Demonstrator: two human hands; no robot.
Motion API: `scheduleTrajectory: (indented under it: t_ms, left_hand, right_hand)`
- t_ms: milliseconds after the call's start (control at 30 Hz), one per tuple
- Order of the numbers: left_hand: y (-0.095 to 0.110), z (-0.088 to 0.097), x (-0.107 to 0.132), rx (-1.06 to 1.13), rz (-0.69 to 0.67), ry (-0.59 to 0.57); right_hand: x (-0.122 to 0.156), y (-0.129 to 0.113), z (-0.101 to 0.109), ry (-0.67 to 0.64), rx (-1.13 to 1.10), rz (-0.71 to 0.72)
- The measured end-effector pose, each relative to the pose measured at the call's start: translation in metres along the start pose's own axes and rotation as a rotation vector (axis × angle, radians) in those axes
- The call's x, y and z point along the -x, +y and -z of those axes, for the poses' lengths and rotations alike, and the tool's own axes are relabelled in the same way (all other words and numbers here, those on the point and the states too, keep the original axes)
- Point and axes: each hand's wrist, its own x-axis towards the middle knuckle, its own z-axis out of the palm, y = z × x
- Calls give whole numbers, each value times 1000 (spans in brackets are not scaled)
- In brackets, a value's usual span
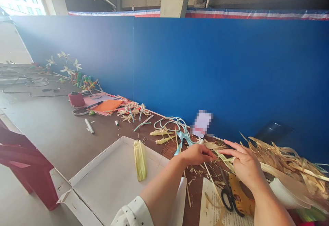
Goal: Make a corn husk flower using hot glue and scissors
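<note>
My left hand (196, 154) is closed in a pinch on a thin pale corn-husk strip (223, 158) above the brown table. My right hand (244, 162) meets it from the right, fingers stretched and pressed against the same strip. A heap of dry husks (288, 164) lies just right of my right hand. Below the hands lie black-handled scissors (227, 197) and a yellow glue gun (240, 198) on a printed page (209, 209). A folded green-yellow husk bundle (140, 160) rests in the white shallow box (102, 181) at my left.
A blue partition wall (205, 68) runs along the table's far edge. Ribbons (174, 123), orange paper (109, 105), a red spool (76, 99), a white stick (89, 125) and finished husk flowers (68, 66) lie farther left. A red plastic chair (25, 164) stands left of the table.
</note>
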Motion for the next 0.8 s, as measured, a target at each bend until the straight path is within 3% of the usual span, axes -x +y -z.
scheduleTrajectory:
  t_ms: [100, 200, 300, 467, 600, 800]
  left_hand:
    - [2, 1, 1, 179, 16, 21]
    - [3, 1, 1, 358, 58, 139]
    - [3, 0, -1, 411, 130, 277]
    - [0, -3, -5, 340, 182, 465]
    - [-3, -6, -9, 241, 186, 547]
    - [-4, -9, -4, -189, -23, 554]
  right_hand:
    - [5, 13, -2, -116, -242, -160]
    - [8, 10, -3, -151, -308, -307]
    - [7, -2, -4, -171, -323, -335]
    - [6, -23, -11, -222, -312, -285]
    - [6, -38, -19, -177, -205, -150]
    - [2, -45, -19, 3, 51, 91]
